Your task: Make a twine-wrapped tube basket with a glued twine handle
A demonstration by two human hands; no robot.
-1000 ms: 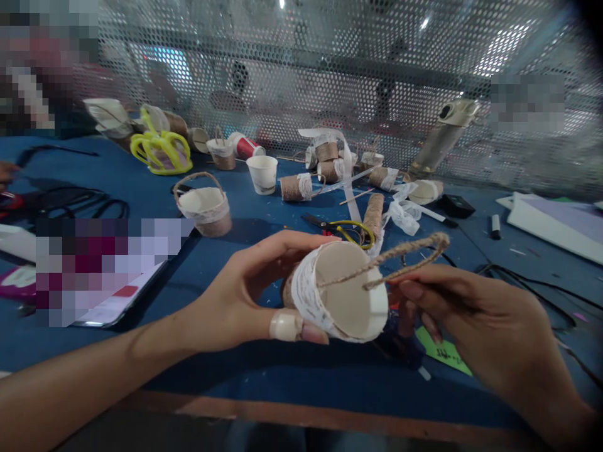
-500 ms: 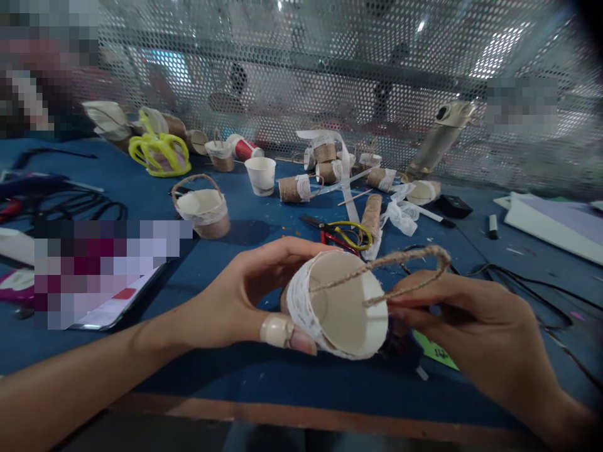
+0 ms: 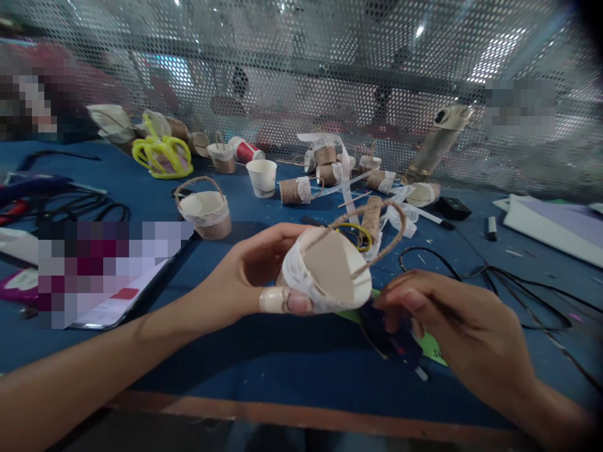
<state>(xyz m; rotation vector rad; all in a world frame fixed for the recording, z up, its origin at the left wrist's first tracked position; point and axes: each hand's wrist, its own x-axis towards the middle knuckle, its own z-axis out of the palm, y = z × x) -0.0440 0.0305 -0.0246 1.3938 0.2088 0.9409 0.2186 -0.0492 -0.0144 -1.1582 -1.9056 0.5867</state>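
My left hand (image 3: 240, 282) is closed around a paper-cup basket (image 3: 330, 270) wrapped in white lace, held on its side with its mouth towards me. A taped thumb presses on the rim. Its twine handle (image 3: 398, 220) arches up to the right, free of my fingers. My right hand (image 3: 456, 326) sits lower right, fingers curled onto a dark blue tool (image 3: 391, 339) that lies over a green paper slip (image 3: 431, 348) on the blue table.
A finished basket (image 3: 206, 210), a white cup (image 3: 262, 177), several twine-wrapped cups (image 3: 294, 188), a yellow plastic piece (image 3: 162, 157) and yellow-handled scissors (image 3: 355, 235) lie beyond. Black cables (image 3: 494, 276) run right. A perforated metal screen (image 3: 301, 81) closes the back; the table edge (image 3: 282, 411) is near me.
My right hand let go of the twine handle and dropped onto the dark blue tool. My left hand tilted the basket up and back, so the handle now stands above it.
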